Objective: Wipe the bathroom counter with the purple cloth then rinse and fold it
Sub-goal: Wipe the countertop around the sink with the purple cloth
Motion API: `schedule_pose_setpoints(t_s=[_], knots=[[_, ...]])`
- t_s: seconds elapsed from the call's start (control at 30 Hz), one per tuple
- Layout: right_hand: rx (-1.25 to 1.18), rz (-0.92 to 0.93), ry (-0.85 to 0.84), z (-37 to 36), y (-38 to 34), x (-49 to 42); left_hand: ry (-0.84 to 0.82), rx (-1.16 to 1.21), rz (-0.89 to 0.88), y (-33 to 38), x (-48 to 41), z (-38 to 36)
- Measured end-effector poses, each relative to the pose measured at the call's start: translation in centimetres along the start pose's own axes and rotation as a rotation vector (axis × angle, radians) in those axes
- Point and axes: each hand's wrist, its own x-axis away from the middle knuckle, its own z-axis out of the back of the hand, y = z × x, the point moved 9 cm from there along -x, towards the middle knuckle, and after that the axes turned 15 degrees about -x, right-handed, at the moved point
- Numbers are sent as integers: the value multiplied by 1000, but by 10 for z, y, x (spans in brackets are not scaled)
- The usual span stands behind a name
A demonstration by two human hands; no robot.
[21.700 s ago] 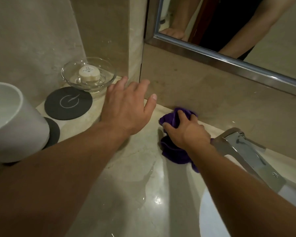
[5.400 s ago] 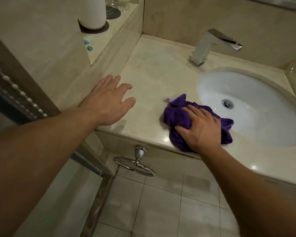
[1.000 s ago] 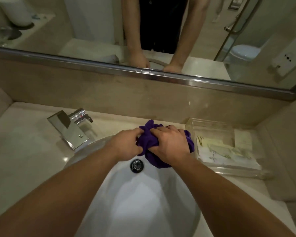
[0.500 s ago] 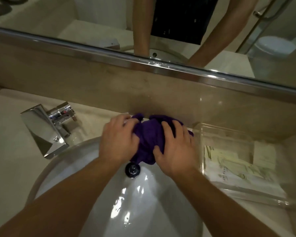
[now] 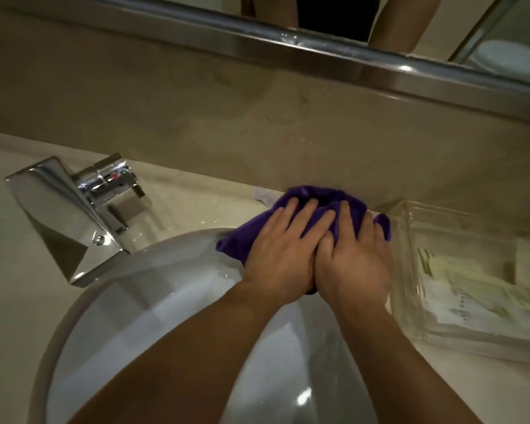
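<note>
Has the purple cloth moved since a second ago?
Yes. The cloth went from over the basin back onto the counter against the wall, beside the tray. Left hand and right hand press it there.

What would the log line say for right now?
hands: left hand and right hand press purple cloth | where: counter behind sink | faucet: no water visible

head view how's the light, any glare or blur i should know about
Head view: dim, warm light overall; small glare spots on the faucet, the mirror frame and low in the basin; the whole frame is slightly soft, with the clear tray at right the most smeared; the purple cloth still reads clearly.
</note>
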Motion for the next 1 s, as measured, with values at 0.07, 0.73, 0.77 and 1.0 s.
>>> schedule_pose_setpoints(t_s=[0.07, 0.73, 0.77, 1.0], knots=[[17, 0, 6, -6, -4, -6, 84, -14, 6, -7, 0, 2], [-107, 514, -36, -68, -101, 2, 176, -241, 307, -115, 59, 15], [-108, 530, -62, -73, -110, 2, 177, -247, 336, -121, 64, 17], [-117, 694, -126, -94, -161, 14, 98, -198, 520, -150, 96, 15]])
